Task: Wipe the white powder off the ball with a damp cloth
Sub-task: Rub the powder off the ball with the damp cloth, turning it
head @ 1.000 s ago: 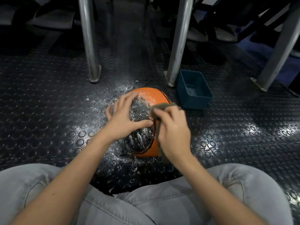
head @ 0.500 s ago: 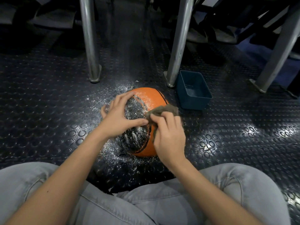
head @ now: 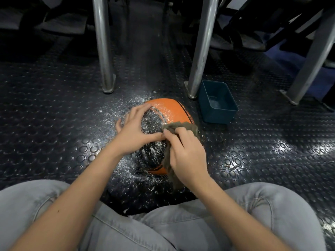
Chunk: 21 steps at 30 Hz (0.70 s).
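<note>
Two hands were on the ball (head: 168, 109). It sat on the dark bumpy floor (head: 54, 124), just in front of the person's knees (head: 272, 205) and near two shiny metal legs (head: 103, 51). It was round, so it had no long side. Its black patch faced up toward the person, and its orange part faced away. White powder (head: 125, 164) lay on the black patch and on the floor around the ball, mostly to the left.

The left hand (head: 135, 134) lay over the left side, with its fingers bent round and its grip on the ball. The right hand (head: 186, 153) had its grip closed tight on a brown cloth (head: 181, 125) and pressed it on the ball's right side. The cloth ran long, from the top of the ball down toward the person. A blue tub (head: 217, 104) stood near the ball on the right, beside one metal leg.
</note>
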Motion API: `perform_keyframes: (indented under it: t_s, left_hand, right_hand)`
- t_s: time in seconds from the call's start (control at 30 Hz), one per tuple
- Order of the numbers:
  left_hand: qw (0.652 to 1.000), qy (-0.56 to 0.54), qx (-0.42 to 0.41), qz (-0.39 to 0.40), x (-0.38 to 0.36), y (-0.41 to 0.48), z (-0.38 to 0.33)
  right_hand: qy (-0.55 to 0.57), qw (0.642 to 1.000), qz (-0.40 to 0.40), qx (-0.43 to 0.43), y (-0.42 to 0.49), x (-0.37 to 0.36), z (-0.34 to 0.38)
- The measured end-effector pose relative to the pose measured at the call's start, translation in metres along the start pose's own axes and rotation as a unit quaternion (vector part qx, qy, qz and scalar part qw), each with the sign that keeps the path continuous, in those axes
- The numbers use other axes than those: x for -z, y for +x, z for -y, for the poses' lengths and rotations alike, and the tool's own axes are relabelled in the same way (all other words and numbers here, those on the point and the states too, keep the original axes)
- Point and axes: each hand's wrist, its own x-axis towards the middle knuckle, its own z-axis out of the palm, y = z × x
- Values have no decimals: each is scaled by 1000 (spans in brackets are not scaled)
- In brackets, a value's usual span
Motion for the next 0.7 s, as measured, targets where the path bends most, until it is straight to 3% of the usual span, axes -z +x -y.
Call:
perform_keyframes:
  t_s: [0.07, 0.2, 0.27, 0.33, 0.47, 0.5, 0.6, 0.7]
  left_hand:
    - [1000, -6, 2, 1, 0, 0, -1]
    - [1000, -18, 3, 10, -4, 0, -7]
    - [1000, -12, -3, 10, -7, 1, -9]
    - [1000, -9, -7, 2, -9, 1, -8]
    - [1000, -11, -8, -10, -5, 1, -1]
    - [1000, -12, -7, -9, -3, 0, -1]
    - [1000, -20, 2, -9, -3, 0, -4]
    - [1000, -14, -10, -12, -11, 0, -9]
  right_hand:
    - [15, 1000, 12, -13, 6, 3, -8]
    - [90, 968, 20, -235, 16, 9, -46]
    - [87, 955, 9, -282, 14, 7, -48]
    - [77, 967, -11, -243, 9, 5, -33]
    - [44, 998, 2, -37, -2, 3, -9]
    - [43, 999, 10, -28, 2, 3, -14]
    - [89, 983, 19, -162, 20, 5, -43]
    - [150, 942, 26, -299, 31, 7, -70]
